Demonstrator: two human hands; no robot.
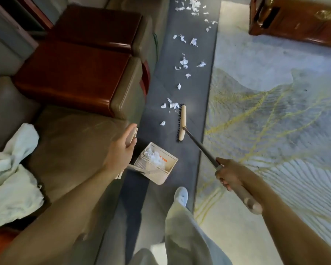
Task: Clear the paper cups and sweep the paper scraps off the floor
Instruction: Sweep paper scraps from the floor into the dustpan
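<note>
White paper scraps (183, 62) lie scattered along the dark grey floor strip, up to the far end. My right hand (228, 174) grips the broom handle (201, 147). The broom head (181, 122), pale wood with black bristles, rests on the floor next to several scraps (173, 106). My left hand (122, 148) holds the upright cream handle (132, 133) of the beige dustpan (170, 169). The dustpan stands on the floor by the sofa and holds crumpled white paper (152, 154) and an orange bit. No paper cup is visible.
A grey-brown sofa (69, 150) with red-brown wooden armrests (69, 81) lines the left side; a pale cloth (10, 178) lies on its seat. A patterned blue and yellow rug (275, 111) covers the right. A wooden cabinet (298, 18) stands at the top right. My leg and white shoe (181, 196) are below the dustpan.
</note>
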